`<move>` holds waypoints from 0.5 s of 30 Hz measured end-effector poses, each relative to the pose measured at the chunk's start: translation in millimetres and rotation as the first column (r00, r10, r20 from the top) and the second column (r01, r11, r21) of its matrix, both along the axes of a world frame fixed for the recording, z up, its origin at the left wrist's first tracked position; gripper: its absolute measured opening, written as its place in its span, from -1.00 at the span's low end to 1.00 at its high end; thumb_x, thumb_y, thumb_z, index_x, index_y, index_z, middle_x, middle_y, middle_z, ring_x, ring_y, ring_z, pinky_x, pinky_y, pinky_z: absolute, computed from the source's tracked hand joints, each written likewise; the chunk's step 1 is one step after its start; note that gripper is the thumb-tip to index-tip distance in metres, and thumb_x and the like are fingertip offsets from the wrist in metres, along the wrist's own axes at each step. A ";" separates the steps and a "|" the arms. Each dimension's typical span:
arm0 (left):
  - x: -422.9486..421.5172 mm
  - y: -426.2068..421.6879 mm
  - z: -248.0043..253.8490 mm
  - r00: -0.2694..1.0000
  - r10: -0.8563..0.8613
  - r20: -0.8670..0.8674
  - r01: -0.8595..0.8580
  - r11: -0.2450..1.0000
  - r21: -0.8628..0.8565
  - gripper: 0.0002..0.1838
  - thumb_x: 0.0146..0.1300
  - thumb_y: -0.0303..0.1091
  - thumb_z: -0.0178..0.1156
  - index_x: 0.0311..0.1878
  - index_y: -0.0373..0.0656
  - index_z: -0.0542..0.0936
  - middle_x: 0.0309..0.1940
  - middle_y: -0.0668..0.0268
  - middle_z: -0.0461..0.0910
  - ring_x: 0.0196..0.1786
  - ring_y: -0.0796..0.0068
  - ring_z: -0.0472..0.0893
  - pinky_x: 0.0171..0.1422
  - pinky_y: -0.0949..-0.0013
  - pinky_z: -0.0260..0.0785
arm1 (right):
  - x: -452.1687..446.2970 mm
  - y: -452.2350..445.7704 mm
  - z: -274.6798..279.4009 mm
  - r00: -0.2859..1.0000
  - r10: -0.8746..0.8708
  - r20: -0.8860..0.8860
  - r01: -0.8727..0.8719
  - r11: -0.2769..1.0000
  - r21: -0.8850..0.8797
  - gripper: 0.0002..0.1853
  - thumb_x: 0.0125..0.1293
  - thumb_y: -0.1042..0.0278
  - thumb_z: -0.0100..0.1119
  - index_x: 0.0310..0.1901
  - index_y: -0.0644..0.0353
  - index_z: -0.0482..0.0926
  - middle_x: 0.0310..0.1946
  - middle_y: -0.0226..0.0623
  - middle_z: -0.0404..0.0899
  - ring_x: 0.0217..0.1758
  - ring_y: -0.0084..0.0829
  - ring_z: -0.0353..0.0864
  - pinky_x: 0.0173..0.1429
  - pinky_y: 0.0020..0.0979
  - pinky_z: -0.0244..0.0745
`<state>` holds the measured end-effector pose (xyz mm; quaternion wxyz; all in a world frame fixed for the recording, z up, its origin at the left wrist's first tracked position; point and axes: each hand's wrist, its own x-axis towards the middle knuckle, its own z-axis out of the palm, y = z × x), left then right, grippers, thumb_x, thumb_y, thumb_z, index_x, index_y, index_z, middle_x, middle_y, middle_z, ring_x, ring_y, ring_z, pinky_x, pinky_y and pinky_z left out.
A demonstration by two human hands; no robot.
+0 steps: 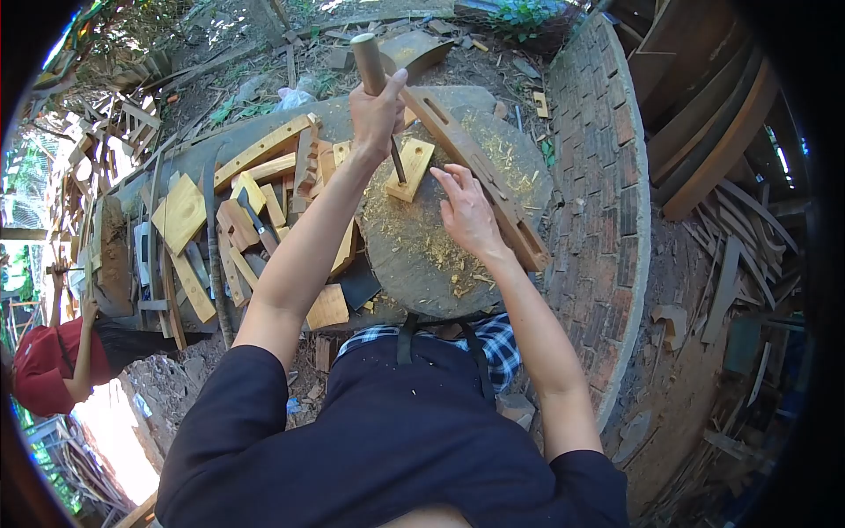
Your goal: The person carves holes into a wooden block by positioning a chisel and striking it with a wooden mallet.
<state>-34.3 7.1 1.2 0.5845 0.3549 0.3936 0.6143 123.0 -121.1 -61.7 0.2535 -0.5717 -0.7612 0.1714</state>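
My left hand [377, 116] is wrapped round the thick wooden handle of a chisel [399, 163]. The blade points down, and its tip meets a small yellow wooden block [415, 161] near the block's lower end. Another hole shows at the block's upper end. Just right of the block, my right hand [466, 211] hovers with fingers apart and holds nothing. Beyond it, a long brown timber with slots [475, 163] lies slantwise across the round, chip-strewn work surface [400, 255].
Wooden offcuts and drilled pieces [264, 145] crowd the left side, with a dark-bladed tool [255, 216] among them. A low brick wall [607, 167] runs along the right, and curved boards [731, 141] lean beyond it. A person in a red shirt [66, 365] is at far left.
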 end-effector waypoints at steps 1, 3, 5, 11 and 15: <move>-1.0 -1.3 0.7 1.000 -0.009 -0.003 0.009 1.000 0.003 -0.71 0.30 -0.30 0.30 -0.45 -0.07 0.39 -0.72 0.55 0.26 -0.77 0.79 0.15 -0.73 0.56 -0.12 | -1.2 -0.9 1.1 1.000 0.000 -0.010 0.000 1.000 -0.018 -0.42 0.16 0.61 0.11 0.27 0.13 0.36 0.23 -0.13 0.30 0.22 -0.02 0.40 0.24 -0.10 0.43; -1.7 -2.7 0.3 1.000 -0.019 -0.003 0.019 1.000 0.007 -0.70 0.29 -0.30 0.31 -0.44 -0.05 0.37 -0.71 0.55 0.26 -0.77 0.79 0.13 -0.72 0.57 -0.14 | -3.9 -1.8 0.3 1.000 0.003 -0.020 -0.004 1.000 -0.008 -0.43 0.17 0.60 0.11 0.27 0.15 0.35 0.22 -0.13 0.30 0.21 -0.01 0.40 0.24 -0.10 0.42; -3.7 -3.9 -1.9 0.999 -0.049 0.011 0.048 0.998 0.042 -0.72 0.30 -0.29 0.29 -0.46 -0.08 0.41 -0.73 0.55 0.28 -0.77 0.79 0.17 -0.74 0.55 -0.10 | -5.2 -1.2 -1.0 0.999 0.010 -0.031 -0.011 1.000 -0.001 -0.43 0.17 0.59 0.12 0.27 0.17 0.35 0.21 -0.13 0.31 0.21 -0.01 0.40 0.24 -0.09 0.42; -2.3 -11.4 1.4 0.960 -0.279 -0.032 0.280 0.960 0.027 -0.70 0.33 -0.31 0.27 -0.46 -0.06 0.37 -0.70 0.57 0.27 -0.75 0.81 0.15 -0.71 0.57 -0.13 | -13.1 23.4 -4.1 0.994 0.017 -0.109 -0.016 1.000 0.009 -0.41 0.17 0.51 0.19 0.28 0.21 0.32 0.18 -0.05 0.30 0.20 0.01 0.40 0.27 -0.10 0.37; 9.2 -11.2 4.4 0.942 -0.315 -0.119 0.321 0.947 0.032 -0.73 0.31 -0.28 0.30 -0.42 -0.08 0.42 -0.69 0.57 0.28 -0.72 0.81 0.18 -0.68 0.60 -0.09 | -20.0 58.8 -10.5 0.980 -0.069 -0.186 0.080 0.995 0.052 -0.33 0.16 0.36 0.27 0.30 0.30 0.28 0.20 0.09 0.25 0.31 0.06 0.30 0.37 -0.13 0.28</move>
